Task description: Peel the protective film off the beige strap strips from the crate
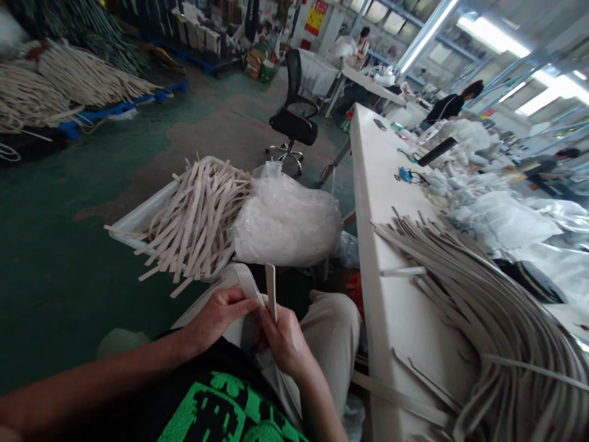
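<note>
Both hands pinch pale strapping; whether one length or two is hidden.

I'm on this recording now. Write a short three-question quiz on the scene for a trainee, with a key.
1. Open: what are the left hand and right hand holding?
2. True or false: in the picture, the chair stands left of the long table.
3. Multiple choice: what is right beside the tray of strips?
A) a ladder
B) a plastic bag
C) a bucket

Key:
1. Pale strip material; one piece or two is unclear.
2. True.
3. B.
</note>
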Action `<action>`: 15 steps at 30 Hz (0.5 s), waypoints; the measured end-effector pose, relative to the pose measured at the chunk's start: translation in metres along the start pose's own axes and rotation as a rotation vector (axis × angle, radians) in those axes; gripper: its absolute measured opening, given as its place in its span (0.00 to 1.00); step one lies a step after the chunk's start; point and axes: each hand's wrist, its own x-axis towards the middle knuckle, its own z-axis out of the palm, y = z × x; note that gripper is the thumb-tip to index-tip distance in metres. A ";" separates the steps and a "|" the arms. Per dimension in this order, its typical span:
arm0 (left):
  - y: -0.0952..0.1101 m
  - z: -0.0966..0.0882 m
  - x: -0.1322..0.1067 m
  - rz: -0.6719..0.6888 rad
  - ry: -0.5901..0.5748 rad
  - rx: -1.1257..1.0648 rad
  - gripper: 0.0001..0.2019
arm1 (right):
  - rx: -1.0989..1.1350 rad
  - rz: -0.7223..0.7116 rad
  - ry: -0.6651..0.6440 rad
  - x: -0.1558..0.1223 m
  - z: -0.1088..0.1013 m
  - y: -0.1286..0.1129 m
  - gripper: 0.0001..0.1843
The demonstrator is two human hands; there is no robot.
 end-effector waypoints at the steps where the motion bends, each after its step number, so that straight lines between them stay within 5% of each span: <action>1: 0.002 -0.001 0.000 -0.003 0.010 0.011 0.14 | 0.020 0.021 -0.015 0.002 0.001 -0.002 0.34; 6: 0.001 -0.009 -0.001 -0.061 0.014 0.002 0.15 | 0.186 0.032 -0.089 0.008 -0.001 0.004 0.37; 9: 0.012 -0.022 -0.002 -0.068 -0.053 0.091 0.16 | 0.398 0.039 -0.005 0.018 -0.011 0.019 0.35; 12: 0.035 -0.032 -0.004 -0.159 -0.371 0.398 0.15 | 0.641 0.122 0.126 0.034 -0.016 0.029 0.29; 15: 0.045 -0.030 -0.008 -0.200 -0.675 0.751 0.13 | 0.833 0.167 0.070 0.056 -0.012 0.026 0.24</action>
